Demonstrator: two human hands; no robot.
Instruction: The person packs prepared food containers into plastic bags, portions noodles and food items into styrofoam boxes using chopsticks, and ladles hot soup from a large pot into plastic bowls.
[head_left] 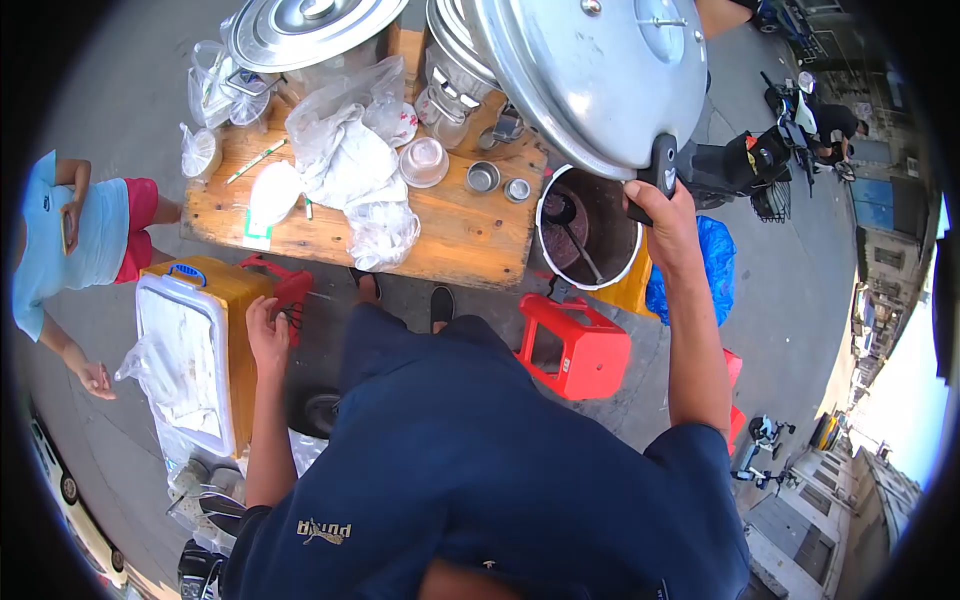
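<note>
My right hand [668, 212] grips the black handle [655, 180] of a big silver pressure-cooker lid [600, 80], which is raised and tilted. Below the lid stands an open deep pot [548, 245] with dark purplish liquid [572, 250] and a ladle [590, 262] in it. My left hand [267, 335] hangs beside a yellow box with a white-rimmed top [222, 340]; its fingers are loosely bent and apart, with nothing in them.
A wooden table [470, 245] carries plastic bags [350, 150], metal cups [482, 177], a stack of plastic bowls [424, 162] and lidded pots [310, 30]. Red stools [585, 350] stand beneath. Another person [85, 225] holds a phone at the left. A blue bag [715, 270] lies right.
</note>
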